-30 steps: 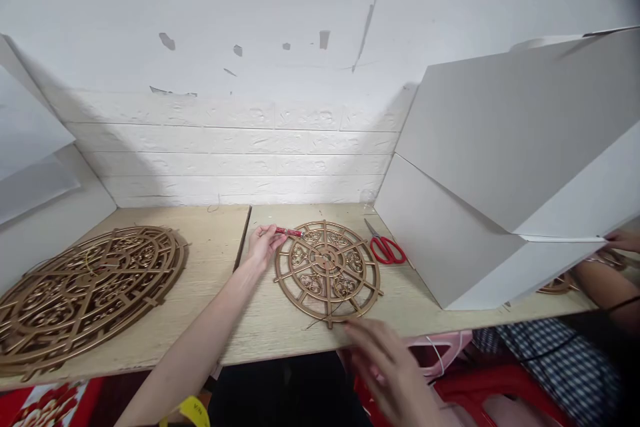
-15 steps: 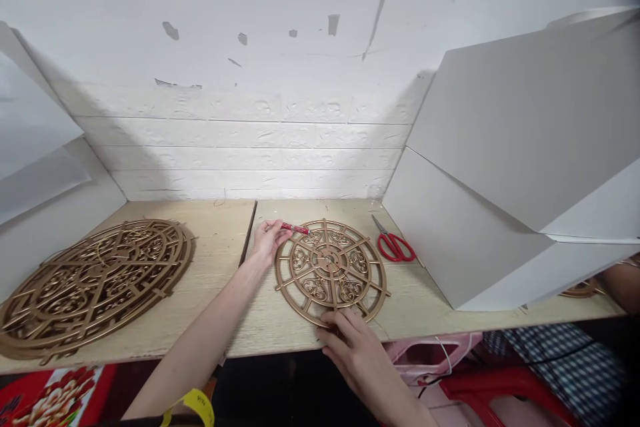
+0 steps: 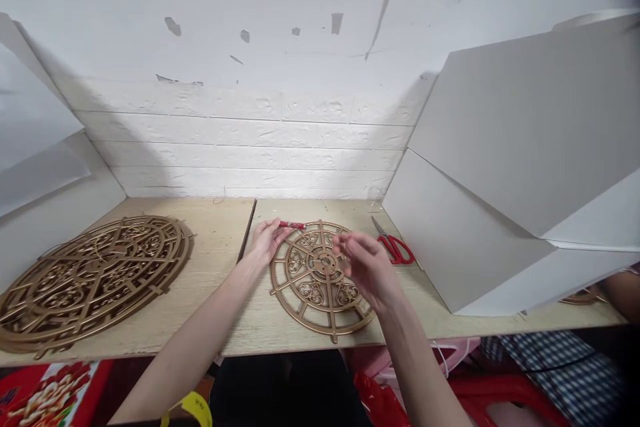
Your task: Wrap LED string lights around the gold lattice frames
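Note:
A small gold openwork disc [image 3: 320, 280] lies flat on the wooden table [image 3: 225, 320] in front of me. My left hand [image 3: 267, 240] rests at the disc's upper left rim, its fingers closed on a thin red pen-like tool [image 3: 293, 225]. My right hand [image 3: 367, 267] hovers over the right half of the disc, blurred by motion, fingers curled loosely; nothing shows in it.
A larger gold openwork disc [image 3: 95, 277] lies at the left. Red scissors [image 3: 395, 248] sit right of the small disc. White card panels [image 3: 500, 167] wall the right side, another panel [image 3: 35, 147] the left. Another person's arm [image 3: 620, 290] shows at far right.
My right hand rose from below the table edge, touched the disc's near rim, then lifted over its right half. The disc shifted slightly left. The left hand stayed put.

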Action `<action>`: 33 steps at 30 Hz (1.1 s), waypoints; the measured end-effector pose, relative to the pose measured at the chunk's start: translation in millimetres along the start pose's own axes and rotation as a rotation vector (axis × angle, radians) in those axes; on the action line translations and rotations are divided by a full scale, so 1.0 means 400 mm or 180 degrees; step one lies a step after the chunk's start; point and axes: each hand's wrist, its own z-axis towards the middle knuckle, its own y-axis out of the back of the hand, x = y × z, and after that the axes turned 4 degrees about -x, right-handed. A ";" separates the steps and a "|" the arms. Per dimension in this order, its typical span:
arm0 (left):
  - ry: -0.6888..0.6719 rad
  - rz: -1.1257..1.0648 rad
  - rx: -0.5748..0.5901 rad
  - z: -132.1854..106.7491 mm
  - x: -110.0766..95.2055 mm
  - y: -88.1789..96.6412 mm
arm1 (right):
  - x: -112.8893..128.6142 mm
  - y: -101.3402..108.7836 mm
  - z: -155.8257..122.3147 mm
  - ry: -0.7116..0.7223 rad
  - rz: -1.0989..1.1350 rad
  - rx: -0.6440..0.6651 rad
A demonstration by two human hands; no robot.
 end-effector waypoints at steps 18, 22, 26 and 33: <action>0.0044 0.0056 0.0251 0.012 0.014 0.010 | -0.200 0.006 0.146 0.0576 -0.1044 -0.0236; 0.0002 0.0138 0.0347 0.006 0.015 0.009 | -0.205 0.006 0.146 0.0556 -0.1061 -0.0249; 0.0009 0.0150 0.0335 0.006 0.014 0.008 | -0.207 0.009 0.146 0.0574 -0.1045 -0.0278; -0.0087 0.0239 0.0366 0.001 0.015 0.006 | -0.210 0.012 0.149 0.0573 -0.1070 -0.0247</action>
